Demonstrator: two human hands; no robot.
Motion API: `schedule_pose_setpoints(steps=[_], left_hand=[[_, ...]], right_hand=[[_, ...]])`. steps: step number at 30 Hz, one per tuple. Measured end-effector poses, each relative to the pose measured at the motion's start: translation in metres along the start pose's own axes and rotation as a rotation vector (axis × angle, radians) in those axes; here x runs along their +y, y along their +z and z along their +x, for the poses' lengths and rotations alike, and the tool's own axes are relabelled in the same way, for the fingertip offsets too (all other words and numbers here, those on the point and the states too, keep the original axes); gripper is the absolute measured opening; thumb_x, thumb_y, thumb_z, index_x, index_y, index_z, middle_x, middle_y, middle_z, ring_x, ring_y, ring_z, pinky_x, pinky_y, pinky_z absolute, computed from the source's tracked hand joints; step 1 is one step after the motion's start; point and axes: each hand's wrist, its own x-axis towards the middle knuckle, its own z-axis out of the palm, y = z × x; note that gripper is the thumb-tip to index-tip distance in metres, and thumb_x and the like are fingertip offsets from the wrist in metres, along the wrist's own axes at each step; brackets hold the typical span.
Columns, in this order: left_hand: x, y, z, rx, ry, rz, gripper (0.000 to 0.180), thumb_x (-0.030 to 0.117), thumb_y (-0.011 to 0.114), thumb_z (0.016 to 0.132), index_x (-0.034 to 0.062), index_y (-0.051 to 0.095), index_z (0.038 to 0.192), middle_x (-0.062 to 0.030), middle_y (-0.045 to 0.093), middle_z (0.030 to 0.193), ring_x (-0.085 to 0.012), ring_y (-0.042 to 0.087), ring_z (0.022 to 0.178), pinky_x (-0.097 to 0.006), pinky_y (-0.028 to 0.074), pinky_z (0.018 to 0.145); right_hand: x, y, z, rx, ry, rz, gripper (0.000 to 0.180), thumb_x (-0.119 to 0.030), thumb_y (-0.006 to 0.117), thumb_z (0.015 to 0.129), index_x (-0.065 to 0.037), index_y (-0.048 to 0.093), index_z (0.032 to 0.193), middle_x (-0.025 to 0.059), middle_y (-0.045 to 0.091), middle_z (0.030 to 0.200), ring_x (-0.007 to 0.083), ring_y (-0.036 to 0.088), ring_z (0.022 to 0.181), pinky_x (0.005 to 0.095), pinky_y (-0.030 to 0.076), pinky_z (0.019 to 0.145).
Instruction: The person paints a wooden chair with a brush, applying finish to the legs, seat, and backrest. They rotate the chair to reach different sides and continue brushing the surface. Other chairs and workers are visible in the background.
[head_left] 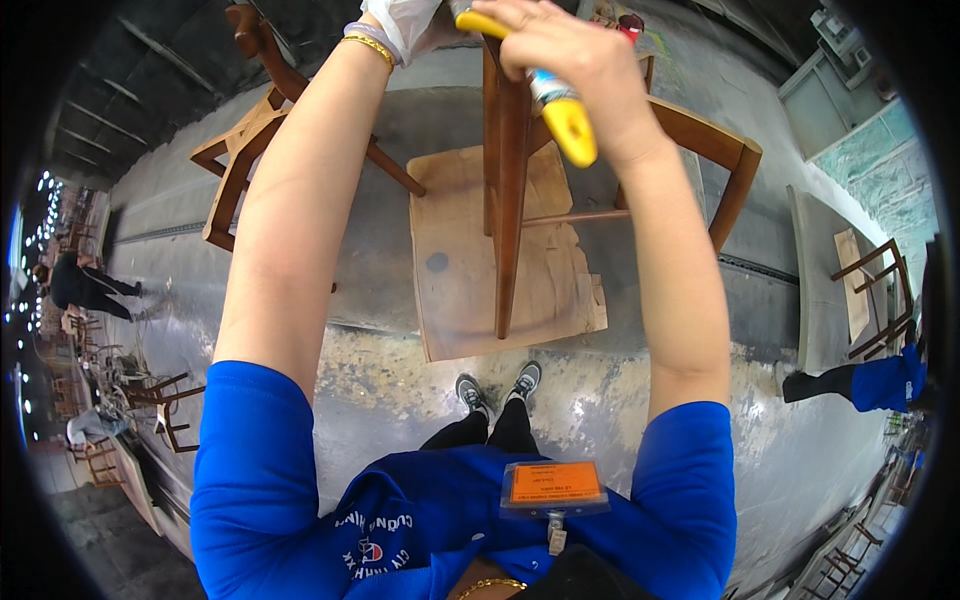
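My right hand (585, 70) is closed around a yellow-handled paintbrush (570, 128) with a blue and white label. Its metal part reaches the top edge of the head view, and its bristles are out of sight. My left hand (405, 28), in what looks like a thin white glove, is at the top edge beside the brush. Its fingers are cut off, so their hold is hidden. Under and between my hands is a brown wooden chair frame (512, 200), with one tapered leg pointing toward me and a thin rail running to the right.
Flattened cardboard (455, 300) lies on the concrete floor beneath the frame. Another wooden chair frame (240, 150) is at left. At right, a person in blue (885, 380) is near a panel with a chair on it. A person in dark clothes (80, 285) is far left, near more chairs.
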Motion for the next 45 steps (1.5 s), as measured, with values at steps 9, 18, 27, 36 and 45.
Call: schedule_pose_setpoints(steps=[9, 18, 27, 36, 45], left_hand=[[-0.060, 0.006, 0.055, 0.365, 0.482, -0.099, 0.008, 0.015, 0.069, 0.091, 0.0119, 0.063, 0.095, -0.0006, 0.056, 0.070, -0.0171, 0.061, 0.061, -0.042, 0.058, 0.075], [-0.060, -0.003, 0.079, 0.546, 0.517, -0.026, 0.010, 0.014, 0.067, 0.091, 0.0130, 0.059, 0.085, 0.0007, 0.052, 0.065, -0.0163, 0.052, 0.051, -0.039, 0.055, 0.062], [-0.065, 0.000, 0.094, 0.628, 0.570, -0.005, 0.010, 0.014, 0.067, 0.091, 0.0130, 0.059, 0.085, 0.0013, 0.051, 0.062, -0.0148, 0.051, 0.051, -0.033, 0.050, 0.054], [-0.069, 0.002, 0.097, 0.526, 0.611, 0.077, 0.018, 0.018, 0.065, 0.092, 0.0097, 0.057, 0.078, -0.0015, 0.051, 0.057, -0.0185, 0.050, 0.050, -0.034, 0.048, 0.051], [-0.071, 0.017, 0.093, 0.517, 0.632, 0.086, 0.016, 0.017, 0.065, 0.092, 0.0099, 0.058, 0.080, -0.0002, 0.051, 0.059, -0.0156, 0.050, 0.051, -0.033, 0.048, 0.051]], right_hand=[[-0.143, 0.078, -0.263, -0.351, 0.245, 0.109, 0.012, -0.010, 0.064, 0.083, -0.011, 0.056, 0.073, 0.0055, 0.068, 0.138, 0.0266, 0.062, 0.132, 0.0488, 0.049, 0.114], [-0.225, 0.111, -0.432, -1.119, 1.246, 0.573, 0.016, -0.001, 0.066, 0.086, -0.014, 0.076, 0.087, 0.0062, 0.074, 0.126, 0.0245, 0.069, 0.119, 0.0414, 0.052, 0.106], [-0.063, 0.137, -0.359, 0.344, 1.380, 0.976, 0.013, 0.007, 0.075, 0.085, -0.005, 0.071, 0.082, 0.0165, 0.070, 0.132, 0.0237, 0.065, 0.121, 0.0333, 0.050, 0.104], [0.069, 0.093, -0.433, 0.338, 1.444, 0.509, 0.020, 0.014, 0.066, 0.079, -0.005, 0.070, 0.076, 0.0125, 0.075, 0.121, 0.0227, 0.068, 0.117, 0.0325, 0.050, 0.103], [0.025, 0.102, -0.400, 0.085, 1.164, -0.120, 0.026, 0.007, 0.072, 0.069, -0.017, 0.068, 0.080, 0.0131, 0.070, 0.132, 0.0360, 0.072, 0.106, 0.0394, 0.058, 0.090]])
